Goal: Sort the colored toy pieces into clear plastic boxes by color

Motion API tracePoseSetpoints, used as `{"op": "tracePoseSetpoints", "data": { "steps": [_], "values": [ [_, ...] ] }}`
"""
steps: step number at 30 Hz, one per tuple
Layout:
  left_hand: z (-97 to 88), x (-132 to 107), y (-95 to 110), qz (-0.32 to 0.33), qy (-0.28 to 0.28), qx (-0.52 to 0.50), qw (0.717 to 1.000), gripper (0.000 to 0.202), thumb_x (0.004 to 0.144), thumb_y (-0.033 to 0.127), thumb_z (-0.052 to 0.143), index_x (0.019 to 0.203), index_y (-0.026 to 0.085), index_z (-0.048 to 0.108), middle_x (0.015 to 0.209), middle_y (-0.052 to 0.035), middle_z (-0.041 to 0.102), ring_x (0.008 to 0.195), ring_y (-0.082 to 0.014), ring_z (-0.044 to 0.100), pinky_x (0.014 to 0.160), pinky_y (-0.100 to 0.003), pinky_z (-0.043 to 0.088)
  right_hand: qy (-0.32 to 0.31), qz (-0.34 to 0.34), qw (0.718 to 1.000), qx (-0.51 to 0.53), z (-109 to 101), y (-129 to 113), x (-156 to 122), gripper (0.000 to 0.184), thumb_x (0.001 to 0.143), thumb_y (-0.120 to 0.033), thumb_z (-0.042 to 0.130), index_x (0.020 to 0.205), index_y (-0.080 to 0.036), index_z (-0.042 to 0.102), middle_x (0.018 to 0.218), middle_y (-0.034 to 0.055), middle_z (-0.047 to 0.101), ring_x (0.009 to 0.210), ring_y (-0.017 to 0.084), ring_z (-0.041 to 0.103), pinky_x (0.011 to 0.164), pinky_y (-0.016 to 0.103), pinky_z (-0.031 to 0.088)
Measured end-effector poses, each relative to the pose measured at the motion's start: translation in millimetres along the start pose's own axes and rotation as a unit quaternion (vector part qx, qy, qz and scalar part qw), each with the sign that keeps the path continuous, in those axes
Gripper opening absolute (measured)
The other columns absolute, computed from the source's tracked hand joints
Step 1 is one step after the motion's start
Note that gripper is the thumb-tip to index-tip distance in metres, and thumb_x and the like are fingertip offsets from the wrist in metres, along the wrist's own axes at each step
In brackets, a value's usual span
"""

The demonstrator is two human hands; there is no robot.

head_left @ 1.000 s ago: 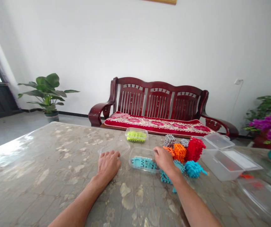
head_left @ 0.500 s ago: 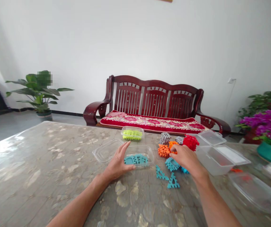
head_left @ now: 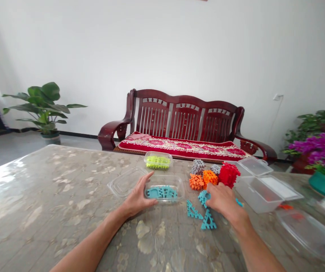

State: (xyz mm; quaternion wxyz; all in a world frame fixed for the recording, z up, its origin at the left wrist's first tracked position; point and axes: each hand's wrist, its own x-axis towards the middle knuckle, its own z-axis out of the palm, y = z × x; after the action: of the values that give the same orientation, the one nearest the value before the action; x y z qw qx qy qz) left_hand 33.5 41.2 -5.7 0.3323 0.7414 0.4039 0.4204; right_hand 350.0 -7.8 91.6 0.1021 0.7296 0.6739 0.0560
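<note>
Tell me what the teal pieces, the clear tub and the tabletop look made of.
Teal pieces: probably moulded plastic, matte, with toothed edges. Clear tub: thin glossy plastic, contents show through. Tabletop: marble-patterned, glossy with window glare; stone or film-covered, unclear.

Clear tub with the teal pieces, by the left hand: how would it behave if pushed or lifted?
The clear tub looks thin-walled, so probably light and somewhat flexible under a squeeze. On the glossy table it would likely slide easily. Being low and wide, it seems unlikely to tip.
</note>
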Motion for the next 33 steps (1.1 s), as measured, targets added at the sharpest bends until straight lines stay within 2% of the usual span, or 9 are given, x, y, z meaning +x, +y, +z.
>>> {"op": "tracePoseSetpoints", "data": {
  "steps": [2,4,8,12,16,19,22,27,33],
  "values": [
    [0.5,-0.5,-0.6,-0.005,-0.003,-0.018,1.000,0.097,0.069,0.043,0.079,0.150,0.021,0.030,0.146,-0.0166,0.041,0.132,-0.0348,0.047,0.108,-0.051,0.041,0.015,0.002,0.999,0.039,-6.0,1.3,-0.4,0.030,0.074,-0.018,0.059,0.102,-0.018,0.070,0.098,0.0133,0.073,0.100,0.029,0.064,0.077,0.033,0.042],
    [0.9,-1.0,-0.6,-0.009,-0.008,-0.035,0.999,0.099,0.068,0.042,0.080,0.150,0.022,0.028,0.148,-0.0168,0.039,0.134,-0.0354,0.045,0.108,-0.051,0.042,0.063,-0.022,0.992,0.105,-12.4,-1.3,2.0,0.031,0.074,-0.023,0.064,0.104,-0.021,0.068,0.102,0.0090,0.073,0.102,0.027,0.062,0.081,0.032,0.042],
    [1.6,-1.7,2.0,-0.016,-0.017,-0.049,0.999,0.102,0.066,0.043,0.081,0.150,0.022,0.027,0.148,-0.0169,0.039,0.134,-0.0359,0.044,0.108,-0.051,0.041,0.151,-0.157,0.949,0.227,-20.5,-27.2,14.4,0.039,0.074,-0.025,0.070,0.113,-0.023,0.065,0.113,0.0043,0.070,0.107,0.023,0.059,0.091,0.032,0.041],
    [2.5,-1.8,4.0,-0.014,-0.012,-0.064,0.998,0.105,0.065,0.048,0.082,0.150,0.021,0.028,0.148,-0.0175,0.038,0.133,-0.0368,0.045,0.108,-0.052,0.040,0.145,-0.267,0.922,0.241,-19.6,-70.9,27.0,0.043,0.074,-0.021,0.071,0.117,-0.023,0.065,0.114,0.0044,0.070,0.108,0.024,0.057,0.094,0.035,0.041],
    [2.5,-2.0,3.1,-0.006,-0.012,-0.069,0.998,0.105,0.065,0.051,0.083,0.151,0.023,0.029,0.148,-0.0169,0.039,0.133,-0.0372,0.046,0.108,-0.053,0.041,0.124,-0.314,0.908,0.248,-11.5,-97.5,37.6,0.048,0.073,-0.025,0.075,0.120,-0.022,0.065,0.119,0.0058,0.069,0.111,0.025,0.057,0.096,0.036,0.042],
    [1.3,-1.9,2.1,-0.004,-0.018,-0.056,0.998,0.105,0.066,0.048,0.083,0.151,0.023,0.028,0.150,-0.0167,0.038,0.133,-0.0373,0.046,0.108,-0.054,0.042,0.141,-0.280,0.907,0.283,-6.2,-90.4,42.2,0.041,0.076,-0.024,0.073,0.116,-0.023,0.066,0.120,0.0042,0.069,0.112,0.023,0.058,0.097,0.035,0.041],
    [0.3,-1.6,2.3,-0.008,-0.024,-0.042,0.999,0.103,0.067,0.042,0.082,0.152,0.023,0.027,0.149,-0.0164,0.039,0.133,-0.0367,0.047,0.108,-0.054,0.042,0.167,-0.189,0.927,0.276,-5.1,-62.3,38.1,0.032,0.080,-0.023,0.069,0.111,-0.024,0.068,0.114,0.0034,0.071,0.109,0.021,0.059,0.096,0.033,0.041],
    [1.3,-0.3,0.2,-0.011,-0.021,-0.044,0.999,0.100,0.067,0.038,0.079,0.151,0.021,0.027,0.148,-0.0161,0.039,0.132,-0.0354,0.046,0.109,-0.052,0.042,0.177,-0.065,0.970,0.151,-1.5,-13.7,11.8,0.029,0.080,-0.036,0.068,0.107,-0.024,0.067,0.108,0.0070,0.071,0.108,0.026,0.058,0.089,0.037,0.038],
    [4.5,0.8,-4.4,-0.010,-0.013,-0.034,0.999,0.098,0.066,0.030,0.077,0.150,0.021,0.028,0.146,-0.0147,0.042,0.131,-0.0338,0.048,0.108,-0.050,0.042,0.141,-0.016,0.989,0.045,17.7,-1.5,-7.8,0.028,0.084,-0.044,0.062,0.096,-0.019,0.064,0.098,0.0126,0.070,0.105,0.030,0.055,0.088,0.041,0.033]
  ]
}}
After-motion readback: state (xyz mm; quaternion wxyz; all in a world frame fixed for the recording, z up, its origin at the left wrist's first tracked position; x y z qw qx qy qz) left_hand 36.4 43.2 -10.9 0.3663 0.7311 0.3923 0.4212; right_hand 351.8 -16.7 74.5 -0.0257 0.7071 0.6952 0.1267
